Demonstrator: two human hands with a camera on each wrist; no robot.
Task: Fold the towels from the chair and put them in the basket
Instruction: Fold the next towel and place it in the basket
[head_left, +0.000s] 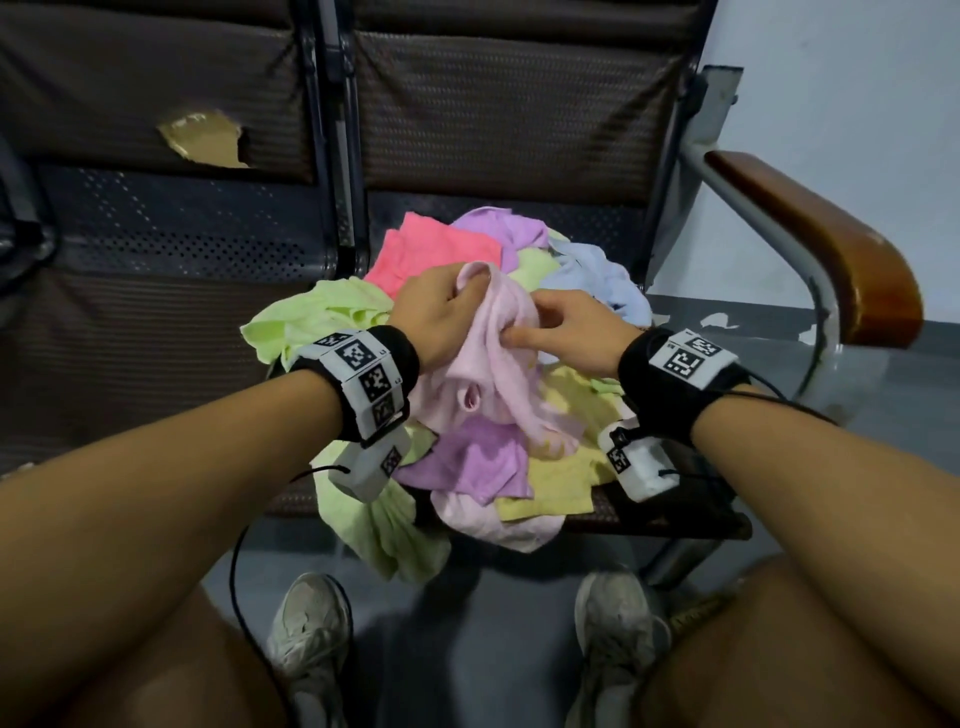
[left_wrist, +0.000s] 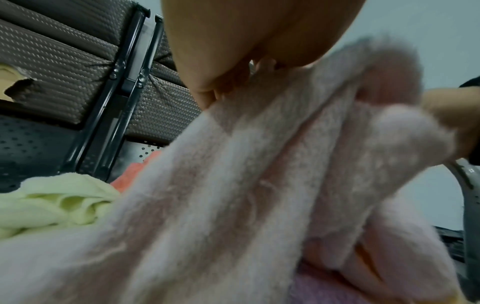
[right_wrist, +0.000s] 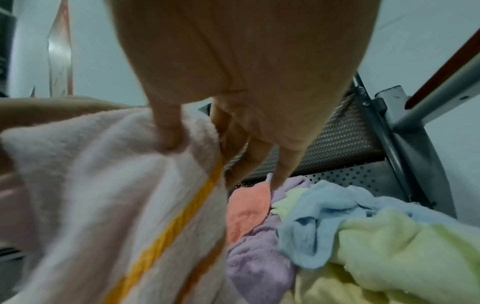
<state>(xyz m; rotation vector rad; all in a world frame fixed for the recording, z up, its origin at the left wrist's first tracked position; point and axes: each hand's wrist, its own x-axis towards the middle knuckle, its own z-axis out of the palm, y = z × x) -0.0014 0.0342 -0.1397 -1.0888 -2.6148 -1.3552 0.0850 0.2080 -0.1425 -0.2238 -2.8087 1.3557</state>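
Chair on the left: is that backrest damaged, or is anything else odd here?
Yes. The left chair's backrest has a torn hole exposing tan padding. On the right chair, one light green towel hangs over the seat's front edge.

On the brown woven seat of the metal-framed chair (head_left: 597, 130) lies one heap of soft terry towels. Counted by colour, as far as the folds allow: one coral-red towel (head_left: 436, 249) at the back of the seat, one pale blue towel (head_left: 597, 280) at the back right, two lilac towels (head_left: 498, 228) (head_left: 467, 462), and at least two each of pale pink (head_left: 493, 338), lime green (head_left: 311, 322) and yellow (head_left: 561, 478). Two hands (head_left: 441, 317) (head_left: 566, 332) and two grey shoes (head_left: 311, 623) show.
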